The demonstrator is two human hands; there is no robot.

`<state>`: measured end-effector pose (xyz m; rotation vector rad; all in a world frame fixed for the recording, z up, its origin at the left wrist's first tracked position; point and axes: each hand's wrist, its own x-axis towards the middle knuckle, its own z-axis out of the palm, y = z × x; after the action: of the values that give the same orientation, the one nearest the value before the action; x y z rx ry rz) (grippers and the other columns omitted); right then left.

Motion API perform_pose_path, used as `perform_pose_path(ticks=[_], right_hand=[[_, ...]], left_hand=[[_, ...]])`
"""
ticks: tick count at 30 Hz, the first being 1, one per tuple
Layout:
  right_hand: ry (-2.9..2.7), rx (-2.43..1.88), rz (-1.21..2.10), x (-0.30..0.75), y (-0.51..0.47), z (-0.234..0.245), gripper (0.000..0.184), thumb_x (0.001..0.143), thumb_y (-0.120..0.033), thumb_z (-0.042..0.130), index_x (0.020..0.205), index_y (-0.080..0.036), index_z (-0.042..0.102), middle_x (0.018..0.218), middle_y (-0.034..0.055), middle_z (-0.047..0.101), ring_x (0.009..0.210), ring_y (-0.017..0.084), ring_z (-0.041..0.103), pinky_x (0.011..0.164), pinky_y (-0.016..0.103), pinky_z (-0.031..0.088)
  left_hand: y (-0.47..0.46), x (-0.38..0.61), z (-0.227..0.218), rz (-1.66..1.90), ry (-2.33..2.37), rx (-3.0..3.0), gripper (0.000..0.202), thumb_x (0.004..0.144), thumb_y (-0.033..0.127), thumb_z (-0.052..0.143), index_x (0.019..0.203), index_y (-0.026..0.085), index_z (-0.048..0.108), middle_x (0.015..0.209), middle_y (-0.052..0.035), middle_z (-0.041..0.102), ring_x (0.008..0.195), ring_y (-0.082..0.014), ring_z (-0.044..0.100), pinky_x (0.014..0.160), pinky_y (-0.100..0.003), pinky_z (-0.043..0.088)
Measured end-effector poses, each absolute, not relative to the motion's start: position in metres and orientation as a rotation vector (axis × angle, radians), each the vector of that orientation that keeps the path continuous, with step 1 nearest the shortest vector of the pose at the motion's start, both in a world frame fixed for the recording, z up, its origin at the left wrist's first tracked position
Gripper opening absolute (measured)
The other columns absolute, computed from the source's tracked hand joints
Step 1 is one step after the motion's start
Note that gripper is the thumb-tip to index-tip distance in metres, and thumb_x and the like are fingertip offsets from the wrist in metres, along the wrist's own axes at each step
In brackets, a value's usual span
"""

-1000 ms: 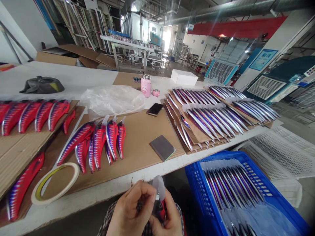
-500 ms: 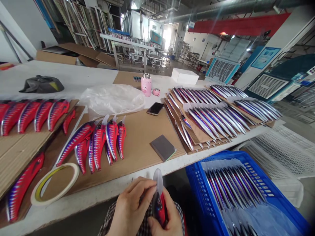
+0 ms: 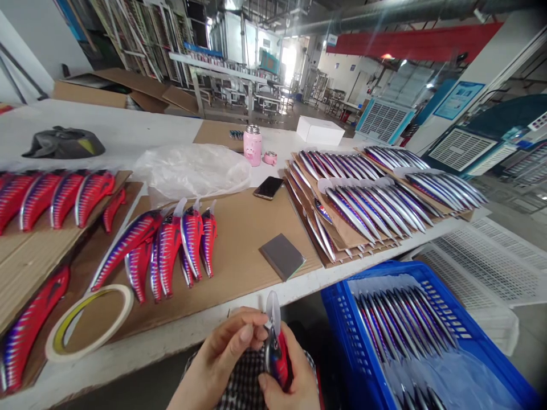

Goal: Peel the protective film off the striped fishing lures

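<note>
**Red-and-purple lure (image 3: 276, 357) held in both grips at the counter (image 3: 137, 134) edge**

At my lower right, the blue crate (image 3: 342, 327) is lined with clear plastic. It carries slim lures (image 3: 401, 324), silver and purple, lying side by side lengthwise. On the counter, stacked cardboard sheets (image 3: 342, 230) bear more of the same in rows. A cluster of fat red lures (image 3: 171, 250) lies on brown card to the left.

The right grip (image 3: 294, 380) wraps the lure's body from below, with the thumb across its flank. The left grip (image 3: 217, 367) comes in from the left, thumb and forefinger pinched on the head just under the lip. Both grips are closed on the lure. I see it held upright above a checked cloth (image 3: 243, 381), just short of the counter's near edge and left of the crate.

The body is glossy red with purple-blue bars. A clear plastic lip stands up at the top.
</note>
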<state>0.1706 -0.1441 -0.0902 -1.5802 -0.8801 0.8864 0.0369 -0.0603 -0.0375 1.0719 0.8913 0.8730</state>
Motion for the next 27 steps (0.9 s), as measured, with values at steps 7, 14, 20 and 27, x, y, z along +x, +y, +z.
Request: perform_pose_path(ticks=[7, 14, 20, 27], right_hand=[[-0.831, -1.272, 1.102, 0.168, -0.136, -0.08, 0.054, 0.066, -0.017, 0.065, 0.119, -0.025, 0.064, 0.116, 0.0016, 0.07, 0.113, 0.023, 0.062, 0.099, 0.03, 0.045], [-0.626, -1.168, 1.268, 0.161, -0.131, -0.06, 0.029, 0.074, -0.031, 0.067, 0.1, -0.018, 0.072, 0.093, 0.0039, 0.073, 0.092, 0.025, 0.064, 0.09, 0.035, 0.047], [-0.588, -1.187, 1.286, 0.163, -0.13, -0.058, 0.026, 0.077, -0.043, 0.067, 0.082, -0.017, 0.071, 0.07, 0.0013, 0.067, 0.069, 0.018, 0.059, 0.068, 0.027, 0.046], [-0.525, -1.256, 1.281, 0.162, -0.132, -0.068, 0.042, 0.079, -0.055, 0.064, 0.067, -0.015, 0.067, 0.058, -0.0011, 0.054, 0.057, 0.012, 0.044, 0.054, 0.021, 0.037]], left_hand=[[-0.066, 0.037, -0.03, 0.785, 0.913, 0.981, 0.022, 0.076, 0.041, 0.072, 0.091, 0.025, 0.074, 0.089, 0.0003, 0.068, 0.076, -0.0137, 0.059, 0.073, -0.018, 0.051], [-0.076, 0.044, -0.029, 0.696, 0.881, 0.875, 0.02, 0.07, 0.036, 0.077, 0.086, 0.024, 0.074, 0.082, 0.0016, 0.07, 0.077, -0.0137, 0.061, 0.074, -0.02, 0.05], [-0.073, 0.044, -0.038, 0.656, 0.867, 0.927, 0.018, 0.071, 0.032, 0.076, 0.086, 0.022, 0.071, 0.081, 0.0004, 0.071, 0.077, -0.0158, 0.064, 0.073, -0.022, 0.05], [-0.078, 0.048, -0.048, 0.661, 0.964, 1.081, 0.009, 0.074, 0.021, 0.067, 0.082, 0.02, 0.069, 0.077, 0.001, 0.069, 0.073, -0.0143, 0.062, 0.069, -0.02, 0.047]])
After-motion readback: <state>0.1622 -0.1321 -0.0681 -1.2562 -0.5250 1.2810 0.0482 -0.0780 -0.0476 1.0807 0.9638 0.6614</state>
